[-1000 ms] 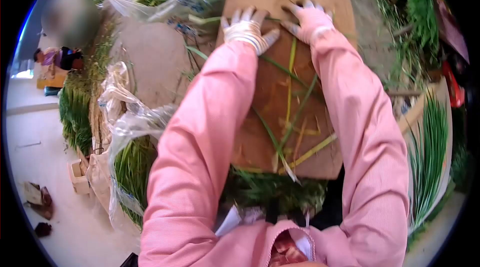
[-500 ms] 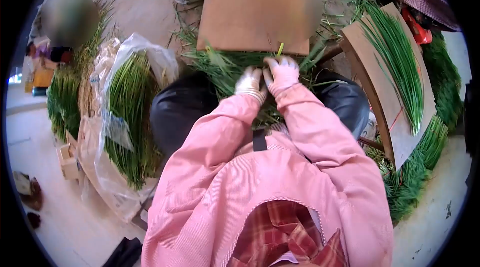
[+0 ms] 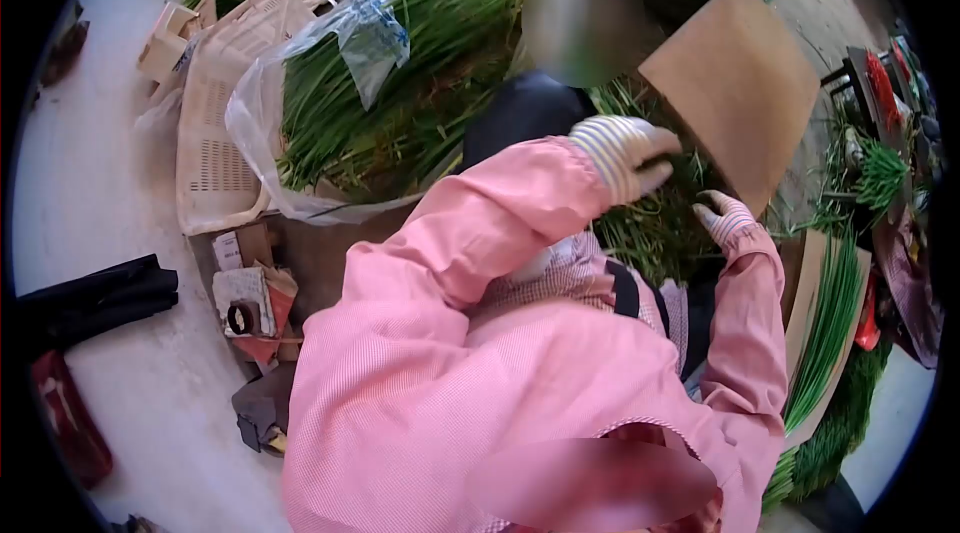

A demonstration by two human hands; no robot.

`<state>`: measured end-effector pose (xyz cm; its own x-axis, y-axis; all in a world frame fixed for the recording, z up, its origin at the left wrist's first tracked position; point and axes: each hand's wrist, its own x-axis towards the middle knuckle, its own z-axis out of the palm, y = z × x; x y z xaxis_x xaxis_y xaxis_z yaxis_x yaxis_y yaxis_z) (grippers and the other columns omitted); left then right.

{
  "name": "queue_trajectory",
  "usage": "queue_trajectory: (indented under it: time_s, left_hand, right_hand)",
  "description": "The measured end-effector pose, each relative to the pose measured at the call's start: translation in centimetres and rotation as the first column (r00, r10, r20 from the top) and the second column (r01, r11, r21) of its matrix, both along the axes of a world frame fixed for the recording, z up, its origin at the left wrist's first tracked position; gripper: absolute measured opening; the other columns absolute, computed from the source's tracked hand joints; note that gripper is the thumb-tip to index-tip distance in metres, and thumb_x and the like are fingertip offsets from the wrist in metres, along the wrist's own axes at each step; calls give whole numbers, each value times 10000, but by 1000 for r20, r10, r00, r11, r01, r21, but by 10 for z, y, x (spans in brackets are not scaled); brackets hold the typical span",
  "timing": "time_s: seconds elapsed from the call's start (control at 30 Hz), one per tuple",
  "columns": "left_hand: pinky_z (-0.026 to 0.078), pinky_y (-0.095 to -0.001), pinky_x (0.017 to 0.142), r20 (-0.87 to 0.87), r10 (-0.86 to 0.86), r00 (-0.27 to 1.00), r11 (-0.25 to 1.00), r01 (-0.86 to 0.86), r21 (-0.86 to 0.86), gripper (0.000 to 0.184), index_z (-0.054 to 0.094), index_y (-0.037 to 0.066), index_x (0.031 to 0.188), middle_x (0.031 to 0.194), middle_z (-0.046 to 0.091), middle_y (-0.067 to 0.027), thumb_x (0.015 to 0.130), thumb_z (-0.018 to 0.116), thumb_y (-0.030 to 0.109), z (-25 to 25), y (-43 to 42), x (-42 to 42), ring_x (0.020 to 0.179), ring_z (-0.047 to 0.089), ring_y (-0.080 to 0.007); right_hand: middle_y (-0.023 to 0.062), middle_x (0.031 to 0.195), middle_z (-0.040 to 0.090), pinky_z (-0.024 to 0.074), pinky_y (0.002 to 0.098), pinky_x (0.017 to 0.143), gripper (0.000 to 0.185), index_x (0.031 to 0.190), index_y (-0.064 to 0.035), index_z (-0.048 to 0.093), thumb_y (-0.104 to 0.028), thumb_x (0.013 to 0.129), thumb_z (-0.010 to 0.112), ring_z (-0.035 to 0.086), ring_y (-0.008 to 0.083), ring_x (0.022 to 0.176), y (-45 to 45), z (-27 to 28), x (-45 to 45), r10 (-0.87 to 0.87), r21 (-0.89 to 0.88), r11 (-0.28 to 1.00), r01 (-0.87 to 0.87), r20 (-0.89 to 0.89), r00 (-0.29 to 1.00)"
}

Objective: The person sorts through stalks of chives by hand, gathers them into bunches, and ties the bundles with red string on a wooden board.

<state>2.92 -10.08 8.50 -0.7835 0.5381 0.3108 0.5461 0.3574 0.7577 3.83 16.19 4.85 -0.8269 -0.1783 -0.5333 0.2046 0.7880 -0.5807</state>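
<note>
My left hand (image 3: 628,155), in a striped glove, is above the lap beside the board, its fingers apart and nothing seen between them. Near the lower corner of the brown board (image 3: 740,83), my right hand (image 3: 722,218) is gloved too, with fingers curved and spread and holding nothing visible. Between and below both hands lie loose green trimmings (image 3: 655,233). To the left, a large bundle of green stalks (image 3: 400,73) rests in an open clear plastic bag (image 3: 255,123). The board's top shows no stalks on it.
A beige plastic basket (image 3: 215,148) stands left of the bag. Long green leaves (image 3: 828,323) lie on a panel (image 3: 800,283) at the right. A box of small items (image 3: 250,303) is at the lower left, with black cloth (image 3: 100,298) beyond. More greens lie at the top left.
The view has turned toward the left, bringing the bagged bundle nearer the middle. My hands have moved from together at the board's near edge to apart, the left one raised toward the bag side.
</note>
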Motion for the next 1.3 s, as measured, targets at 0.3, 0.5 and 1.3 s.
queue_trajectory:
  time_s: [0.3,0.5,1.3]
  left_hand:
    - [452,-278,654,264,521,812,840,-542,10,209,580,48,932,744,597,-88,756,582,161,-52,-136,-132,687,561,-161]
    - [439,-320,709,14,630,777,733,-588,-341,485,454,84,1164,869,602,-131,746,613,272,-71,-204,-243,781,566,-227]
    - [294,-382,959,-241,592,769,461,-568,-682,642,438,102,1183,1251,371,-197,729,533,546,-86,-241,-268,1146,361,-350]
  right_hand:
    - [6,708,568,393,207,492,231,1020,-107,580,-191,832,474,507,90,568,-209,-15,-160,23,-716,673,187,273,962]
    - [32,682,560,397,248,449,270,1080,-135,536,-184,817,506,501,137,508,-293,-107,-236,-198,-487,672,558,607,769]
    - [92,1194,463,342,428,932,708,1209,-91,404,-444,657,673,430,259,1093,-313,-148,-285,8,-728,-217,650,665,747]
